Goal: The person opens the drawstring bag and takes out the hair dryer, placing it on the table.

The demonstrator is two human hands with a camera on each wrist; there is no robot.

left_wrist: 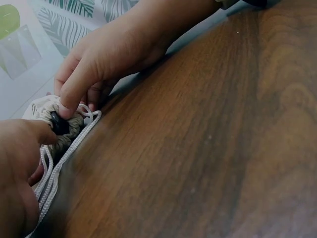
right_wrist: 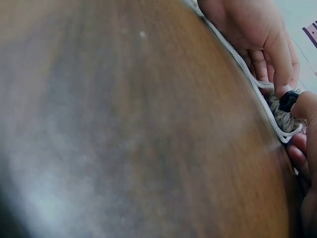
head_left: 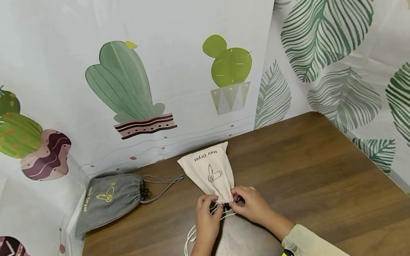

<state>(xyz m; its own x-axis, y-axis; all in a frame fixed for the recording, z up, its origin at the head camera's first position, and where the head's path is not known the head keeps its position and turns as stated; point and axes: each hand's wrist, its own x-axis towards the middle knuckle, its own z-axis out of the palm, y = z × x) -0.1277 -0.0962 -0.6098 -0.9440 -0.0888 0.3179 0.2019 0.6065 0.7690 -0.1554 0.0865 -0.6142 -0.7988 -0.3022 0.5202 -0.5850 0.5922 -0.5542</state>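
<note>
A cream drawstring bag [head_left: 212, 175] printed "Hair Dryer" lies on the table, its gathered mouth turned toward me. My left hand [head_left: 208, 220] pinches the left side of that mouth between thumb and fingers. On the opposite side, my right hand [head_left: 254, 205] grips the gathered cloth the same way. Between the thumbs, something small and black [left_wrist: 60, 123] shows in the puckered opening; the rest of it is hidden in the bag. White drawcords [right_wrist: 267, 109] hang from the neck and trail past my left hand onto the table.
To the left lies a grey drawstring bag [head_left: 114, 199] with a gold hair dryer print, its cords [head_left: 166, 187] stretched toward the cream bag. The brown wooden table [head_left: 316, 182] meets a cactus-printed cloth [head_left: 179, 61] at the back and a leaf-printed one [head_left: 333, 29] on the right.
</note>
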